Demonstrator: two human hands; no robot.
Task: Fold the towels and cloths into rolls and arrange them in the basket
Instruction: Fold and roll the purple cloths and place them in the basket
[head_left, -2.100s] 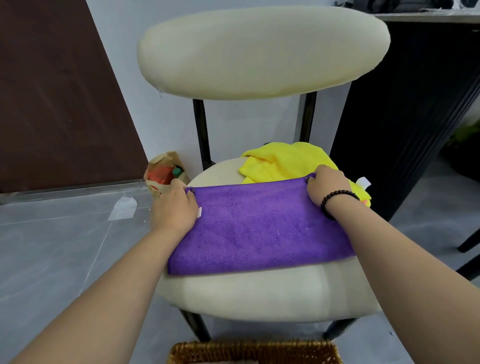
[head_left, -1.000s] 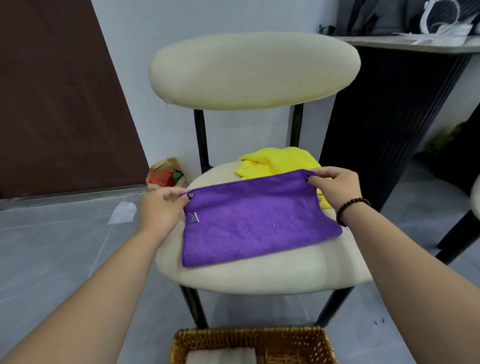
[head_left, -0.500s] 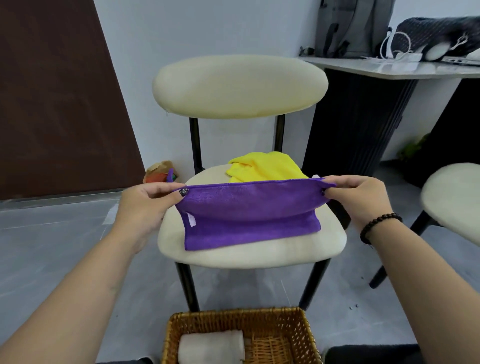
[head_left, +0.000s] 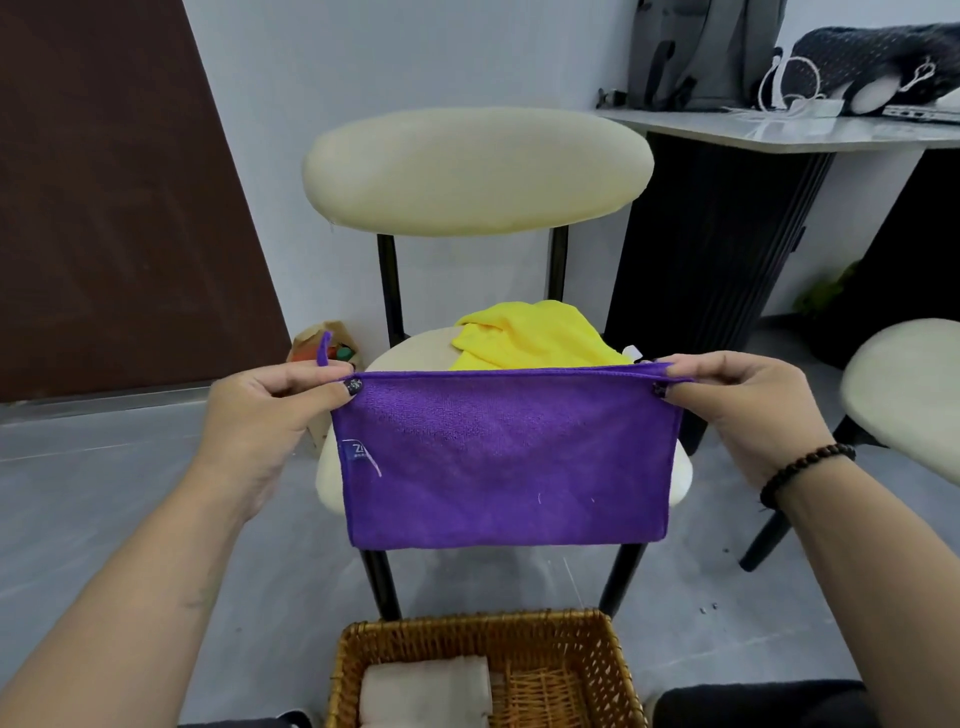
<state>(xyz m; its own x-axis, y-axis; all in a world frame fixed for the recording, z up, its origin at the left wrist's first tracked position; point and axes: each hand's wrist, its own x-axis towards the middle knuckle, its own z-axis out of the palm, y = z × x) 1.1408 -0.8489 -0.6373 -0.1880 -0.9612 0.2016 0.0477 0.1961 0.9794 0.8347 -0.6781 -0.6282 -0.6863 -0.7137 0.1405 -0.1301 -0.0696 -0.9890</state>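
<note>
A purple cloth (head_left: 506, 462), folded in half, hangs in the air in front of the cream chair seat (head_left: 410, 358). My left hand (head_left: 270, 415) pinches its top left corner and my right hand (head_left: 743, 405) pinches its top right corner. A small white label shows near the cloth's left edge. A crumpled yellow cloth (head_left: 530, 338) lies on the seat behind it. Below, on the floor, stands a wicker basket (head_left: 597, 654) with a rolled white towel (head_left: 426, 691) inside at its left.
The chair's cream backrest (head_left: 475, 171) rises behind the cloths. A dark table (head_left: 727, 234) with bags on top stands at the right, and a second cream chair (head_left: 904, 395) beside it. A paper bag (head_left: 324, 345) sits on the grey floor by the wall.
Both hands have lifted the purple cloth off the chair seat and pulled it toward me; it now hangs free. The view has drawn back, showing more of the basket.
</note>
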